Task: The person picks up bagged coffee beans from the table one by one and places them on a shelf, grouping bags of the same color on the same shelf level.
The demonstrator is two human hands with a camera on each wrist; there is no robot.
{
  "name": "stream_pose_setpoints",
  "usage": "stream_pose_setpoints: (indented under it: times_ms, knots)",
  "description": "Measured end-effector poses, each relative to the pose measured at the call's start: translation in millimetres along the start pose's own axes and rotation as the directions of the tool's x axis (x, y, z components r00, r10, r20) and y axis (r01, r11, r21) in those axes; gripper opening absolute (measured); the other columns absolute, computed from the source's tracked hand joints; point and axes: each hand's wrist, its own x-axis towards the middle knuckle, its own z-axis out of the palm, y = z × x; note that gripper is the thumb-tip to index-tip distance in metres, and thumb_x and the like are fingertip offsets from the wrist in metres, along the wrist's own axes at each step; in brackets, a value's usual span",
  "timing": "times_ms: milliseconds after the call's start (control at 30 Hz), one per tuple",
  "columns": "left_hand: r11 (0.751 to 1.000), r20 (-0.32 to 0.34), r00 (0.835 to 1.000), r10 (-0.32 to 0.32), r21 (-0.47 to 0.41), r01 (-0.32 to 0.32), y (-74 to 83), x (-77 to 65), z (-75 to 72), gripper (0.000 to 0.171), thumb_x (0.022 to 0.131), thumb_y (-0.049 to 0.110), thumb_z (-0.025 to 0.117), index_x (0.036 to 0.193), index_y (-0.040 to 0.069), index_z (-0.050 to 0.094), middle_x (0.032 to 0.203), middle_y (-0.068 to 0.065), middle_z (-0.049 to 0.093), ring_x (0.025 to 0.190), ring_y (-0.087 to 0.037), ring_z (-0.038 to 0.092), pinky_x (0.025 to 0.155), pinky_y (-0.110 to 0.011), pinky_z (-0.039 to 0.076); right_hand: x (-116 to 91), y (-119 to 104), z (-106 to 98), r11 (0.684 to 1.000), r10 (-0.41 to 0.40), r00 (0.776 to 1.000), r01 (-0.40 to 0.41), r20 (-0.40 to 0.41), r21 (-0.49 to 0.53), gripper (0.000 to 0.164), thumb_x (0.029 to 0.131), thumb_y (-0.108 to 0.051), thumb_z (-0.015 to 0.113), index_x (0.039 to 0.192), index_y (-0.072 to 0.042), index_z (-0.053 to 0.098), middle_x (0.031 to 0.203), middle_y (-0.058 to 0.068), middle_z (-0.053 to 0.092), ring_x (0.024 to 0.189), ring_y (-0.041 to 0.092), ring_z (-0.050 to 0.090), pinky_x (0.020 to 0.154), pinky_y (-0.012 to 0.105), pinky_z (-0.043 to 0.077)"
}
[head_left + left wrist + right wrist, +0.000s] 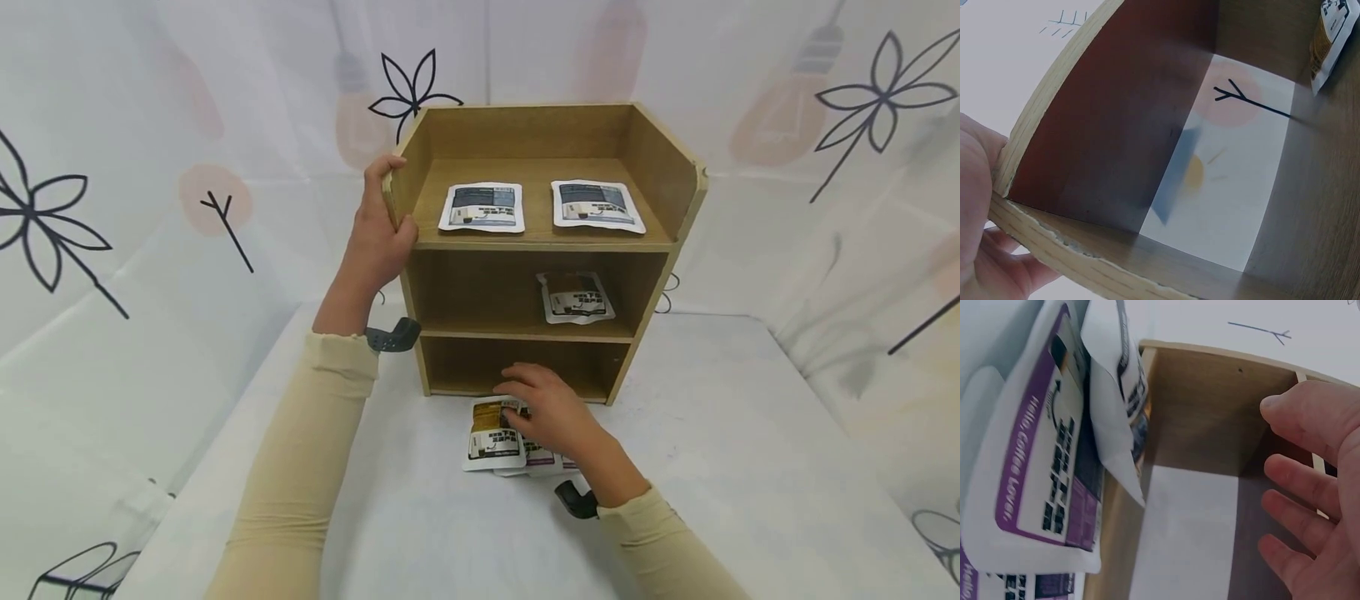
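My left hand (381, 237) grips the left side panel of a small wooden shelf (542, 246), fingers over its outer edge and thumb at the front. My right hand (551, 408) is over a loose pile of coffee packets before the bottom compartment. Its fingers are parted and lightly bent, holding nothing, and overlap a brown-labelled coffee packet (495, 433) in the head view. Under that packet lie others with purple labels; one purple-labelled packet (1038, 469) reads "Hello, Coffee Lover" in the right wrist view. The hand hides part of the pile.
Two blue-labelled packets, one left (482, 207) and one right (597, 206), lie on the top level. A dark brown packet (576, 297) leans on the right of the middle level. The white-covered table (712, 467) meets a patterned white curtain (247, 125) behind.
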Motion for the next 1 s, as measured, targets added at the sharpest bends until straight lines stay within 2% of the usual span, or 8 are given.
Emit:
stream_pose_setpoints:
  times_ms: [200,300,467,667,833,1000]
  knots:
    - [1.000,0.002,1.000,-0.006,0.005,0.006,2.3,1.7,-1.2,0.063,0.090,0.005,0.046,0.141,0.033,0.020,0.141,-0.011,0.036,0.116,-0.030,0.047,0.091,-0.045,0.047,0,-5,6,0.999,-0.033,0.998,0.034,0.053,-0.006,0.034,0.083,-0.026,0.074,0.116,-0.020,0.069,0.130,0.003,0.060,0.125,0.026,0.054,0.101,0.042,0.046]
    - [1.000,0.005,1.000,-0.007,-0.002,0.007,2.2,1.8,-0.9,0.063,0.090,0.005,0.046,0.140,0.033,0.020,0.140,-0.011,0.037,0.115,-0.030,0.047,0.091,-0.045,0.047,0,-8,8,0.999,-0.031,0.991,0.032,0.131,-0.009,0.036,0.084,-0.028,0.073,0.118,-0.019,0.068,0.131,0.004,0.059,0.125,0.027,0.054,0.102,0.043,0.045]
    - [1.000,0.011,1.000,-0.014,-0.004,0.014,0.7,1.0,-0.4,0.064,0.090,0.004,0.046,0.141,0.034,0.020,0.140,-0.012,0.037,0.114,-0.030,0.048,0.091,-0.045,0.047,-2,-11,11,0.999,-0.039,0.967,0.040,0.253,0.000,0.037,0.085,-0.030,0.072,0.120,-0.019,0.068,0.132,0.006,0.058,0.123,0.027,0.055,0.101,0.044,0.045]
    - [1.000,0.013,1.000,-0.013,-0.002,0.013,-0.4,1.1,-0.2,0.065,0.090,0.003,0.046,0.141,0.034,0.019,0.141,-0.012,0.037,0.116,-0.030,0.048,0.093,-0.045,0.047,-3,-13,14,0.999,-0.045,0.960,0.039,0.278,0.027,0.034,0.085,-0.028,0.071,0.118,-0.021,0.068,0.132,0.006,0.058,0.123,0.027,0.055,0.102,0.045,0.045]
    - [1.000,0.012,1.000,-0.009,-0.004,0.009,-0.7,1.4,-0.2,0.065,0.090,0.003,0.045,0.141,0.034,0.019,0.141,-0.012,0.037,0.116,-0.030,0.048,0.093,-0.045,0.047,-3,-16,20,0.998,-0.055,0.944,0.052,0.326,0.020,0.040,0.083,-0.028,0.072,0.122,-0.020,0.067,0.133,0.004,0.057,0.124,0.025,0.053,0.106,0.044,0.041]
    - [1.000,0.012,1.000,-0.008,-0.007,0.008,-1.5,1.7,0.1,0.065,0.090,0.004,0.045,0.141,0.034,0.019,0.140,-0.012,0.037,0.115,-0.029,0.048,0.092,-0.044,0.046,-4,-20,26,0.999,-0.032,0.927,0.036,0.375,-0.005,0.047,0.082,-0.031,0.073,0.127,-0.020,0.064,0.137,0.004,0.055,0.129,0.026,0.049,0.109,0.049,0.037]
